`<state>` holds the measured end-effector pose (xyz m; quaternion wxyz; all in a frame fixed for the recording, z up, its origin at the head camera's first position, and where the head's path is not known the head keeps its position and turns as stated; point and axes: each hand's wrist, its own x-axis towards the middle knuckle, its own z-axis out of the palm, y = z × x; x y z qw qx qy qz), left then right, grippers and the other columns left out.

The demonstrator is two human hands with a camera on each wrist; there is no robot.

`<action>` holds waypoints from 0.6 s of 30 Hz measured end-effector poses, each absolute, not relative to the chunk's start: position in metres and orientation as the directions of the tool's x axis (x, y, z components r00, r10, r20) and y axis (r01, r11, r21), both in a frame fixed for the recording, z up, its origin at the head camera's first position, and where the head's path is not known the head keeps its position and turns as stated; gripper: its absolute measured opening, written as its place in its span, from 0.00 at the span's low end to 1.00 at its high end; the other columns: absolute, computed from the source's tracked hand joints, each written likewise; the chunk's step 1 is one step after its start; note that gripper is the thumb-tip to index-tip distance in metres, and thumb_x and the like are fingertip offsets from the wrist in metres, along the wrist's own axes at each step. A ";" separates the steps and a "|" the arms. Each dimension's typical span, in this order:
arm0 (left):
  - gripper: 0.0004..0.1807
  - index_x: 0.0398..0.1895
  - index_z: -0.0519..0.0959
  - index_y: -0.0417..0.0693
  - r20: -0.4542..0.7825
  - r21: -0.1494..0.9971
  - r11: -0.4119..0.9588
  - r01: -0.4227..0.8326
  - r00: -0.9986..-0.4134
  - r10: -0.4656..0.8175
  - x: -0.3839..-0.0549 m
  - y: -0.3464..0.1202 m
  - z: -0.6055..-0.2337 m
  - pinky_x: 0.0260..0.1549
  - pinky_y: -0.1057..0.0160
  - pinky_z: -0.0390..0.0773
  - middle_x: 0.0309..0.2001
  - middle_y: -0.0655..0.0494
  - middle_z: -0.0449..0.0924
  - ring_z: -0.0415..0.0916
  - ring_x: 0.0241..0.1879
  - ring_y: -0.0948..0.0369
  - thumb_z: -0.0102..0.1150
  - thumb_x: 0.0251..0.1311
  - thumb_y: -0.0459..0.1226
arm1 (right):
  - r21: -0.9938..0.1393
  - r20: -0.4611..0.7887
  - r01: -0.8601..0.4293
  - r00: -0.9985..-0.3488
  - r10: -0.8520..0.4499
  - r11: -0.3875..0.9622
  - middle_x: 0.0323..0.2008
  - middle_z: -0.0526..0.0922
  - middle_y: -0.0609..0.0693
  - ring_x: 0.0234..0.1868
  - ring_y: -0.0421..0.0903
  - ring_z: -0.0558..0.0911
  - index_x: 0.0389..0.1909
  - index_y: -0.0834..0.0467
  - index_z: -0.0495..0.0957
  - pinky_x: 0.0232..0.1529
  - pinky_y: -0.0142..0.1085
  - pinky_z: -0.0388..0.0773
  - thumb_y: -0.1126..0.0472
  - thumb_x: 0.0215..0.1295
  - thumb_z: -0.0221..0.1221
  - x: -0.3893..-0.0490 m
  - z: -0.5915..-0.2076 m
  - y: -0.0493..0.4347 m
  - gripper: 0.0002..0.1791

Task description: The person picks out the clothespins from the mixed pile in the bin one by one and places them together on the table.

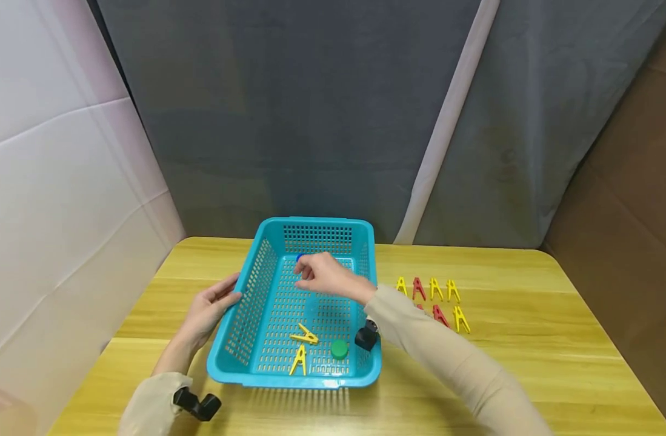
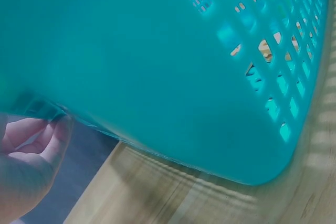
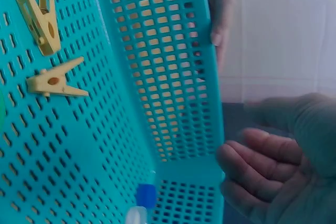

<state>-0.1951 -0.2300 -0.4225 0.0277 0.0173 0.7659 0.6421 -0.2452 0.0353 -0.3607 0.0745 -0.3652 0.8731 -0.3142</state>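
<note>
A turquoise plastic basket point(image 1: 219, 363) with perforated walls stands on the wooden table. My left hand point(image 1: 204, 312) grips its left rim, the thumb over the edge and the fingers against the outer side. Above the basket's middle hovers my right hand point(image 1: 329, 278), its fingers loosely bent and nothing visible in them. Inside the basket lie two yellow clothespins point(image 1: 300, 360) and a green round cap point(image 1: 339, 349). A blue cap point(image 3: 146, 196) on a clear or whitish object, perhaps a bottle, shows in the right wrist view; the right hand mostly hides it in the head view.
Right of the basket, several yellow and red clothespins point(image 1: 459, 319) lie in two rows on the table point(image 1: 529, 339); the right forearm partly covers them. A grey curtain point(image 1: 311, 121) hangs behind the table, with a white wall sheet point(image 1: 65, 181) on the left.
</note>
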 end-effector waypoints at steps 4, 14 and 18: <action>0.31 0.68 0.57 0.31 -0.014 0.985 0.173 -0.002 -0.998 0.065 -0.194 -0.229 -0.422 0.41 0.73 0.76 0.62 0.34 0.63 0.72 0.45 0.76 0.53 0.66 0.35 | -0.605 0.004 -0.619 -0.632 -0.775 0.502 0.39 0.82 0.56 0.40 0.46 0.80 0.44 0.64 0.79 0.41 0.25 0.74 0.65 0.60 0.62 -0.246 -0.367 0.025 0.11; 0.30 0.68 0.58 0.32 -0.015 0.985 0.175 -0.005 -0.998 0.061 -0.195 -0.231 -0.422 0.41 0.73 0.76 0.61 0.33 0.63 0.72 0.44 0.76 0.53 0.66 0.34 | -0.614 -0.230 -0.620 -0.451 -0.862 0.488 0.48 0.79 0.59 0.47 0.51 0.79 0.51 0.66 0.77 0.46 0.25 0.73 0.75 0.56 0.61 -0.249 -0.383 0.009 0.19; 0.30 0.68 0.58 0.32 -0.017 0.986 0.169 -0.007 -0.998 0.061 -0.195 -0.231 -0.422 0.41 0.72 0.77 0.61 0.33 0.64 0.72 0.44 0.75 0.53 0.66 0.34 | -0.594 -0.293 -0.630 -0.410 -0.864 0.501 0.47 0.81 0.55 0.48 0.48 0.79 0.48 0.61 0.80 0.44 0.24 0.73 0.78 0.51 0.61 -0.249 -0.391 0.004 0.22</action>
